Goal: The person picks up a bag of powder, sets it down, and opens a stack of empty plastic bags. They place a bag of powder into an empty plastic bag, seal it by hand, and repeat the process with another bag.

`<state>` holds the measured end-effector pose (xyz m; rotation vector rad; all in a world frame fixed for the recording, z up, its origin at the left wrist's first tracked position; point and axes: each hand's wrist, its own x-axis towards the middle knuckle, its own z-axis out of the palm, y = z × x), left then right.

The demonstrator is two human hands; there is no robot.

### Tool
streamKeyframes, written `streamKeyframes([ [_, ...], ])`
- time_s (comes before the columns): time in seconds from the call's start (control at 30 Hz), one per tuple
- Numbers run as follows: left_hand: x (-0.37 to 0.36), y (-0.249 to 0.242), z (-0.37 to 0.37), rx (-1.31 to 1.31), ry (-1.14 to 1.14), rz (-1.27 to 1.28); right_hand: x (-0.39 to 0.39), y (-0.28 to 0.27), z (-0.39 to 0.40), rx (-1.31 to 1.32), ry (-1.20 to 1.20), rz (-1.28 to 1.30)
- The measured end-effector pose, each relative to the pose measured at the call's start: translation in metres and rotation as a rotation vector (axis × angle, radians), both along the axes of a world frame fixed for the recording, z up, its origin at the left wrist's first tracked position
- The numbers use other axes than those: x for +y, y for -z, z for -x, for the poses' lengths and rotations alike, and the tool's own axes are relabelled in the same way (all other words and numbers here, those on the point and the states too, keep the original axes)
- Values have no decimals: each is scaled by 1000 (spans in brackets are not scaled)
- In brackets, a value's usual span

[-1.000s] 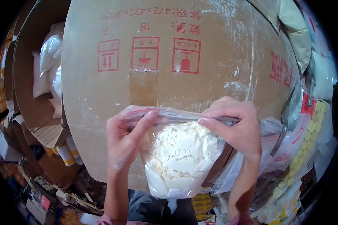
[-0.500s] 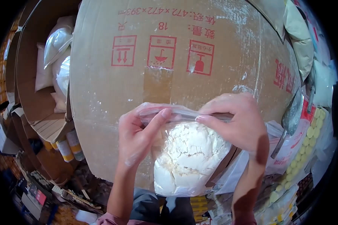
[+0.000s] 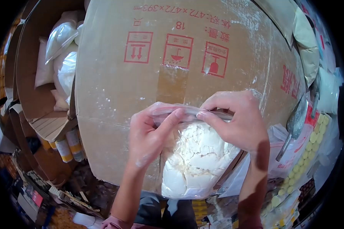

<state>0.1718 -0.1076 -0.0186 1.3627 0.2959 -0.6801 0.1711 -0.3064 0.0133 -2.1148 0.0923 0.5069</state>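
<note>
A clear plastic bag of white powder [image 3: 198, 162] lies at the near edge of a large cardboard box, its powder cracked and lumpy. My left hand [image 3: 151, 131] pinches the folded top edge of the bag between thumb and fingers. Close beside it, my right hand [image 3: 237, 118] grips the same edge from the right, with its thumb tip near the left thumb. Both hands are above the powder, and the bag's top edge runs between them.
Under the bag is the cardboard surface [image 3: 122, 95] with red print. An open carton [image 3: 34, 103] at the left holds filled bags [image 3: 67, 70]. At the right are a metal scoop [image 3: 296, 118], a red-and-white bag [image 3: 283, 156] and rows of pale yellow discs [image 3: 309, 147].
The two thumbs are closer together along the bag's edge. The cardboard and its surroundings have shifted slightly in view, and the bag appears a little farther right.
</note>
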Motion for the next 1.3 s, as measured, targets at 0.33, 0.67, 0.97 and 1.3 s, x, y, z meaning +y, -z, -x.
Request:
streamKeyframes([
  [0.33,8,6,0,-20,44,79,13,5,-3,-56,-32,-55],
  [0.67,11,8,0,-14,49,94,24,8,-7,-40,-46,-87],
  [0.97,10,7,4,-114,10,45,22,14,-3,-68,-36,-122],
  [1.3,29,2,-2,-95,47,-16,13,10,-3,-138,-67,-97],
])
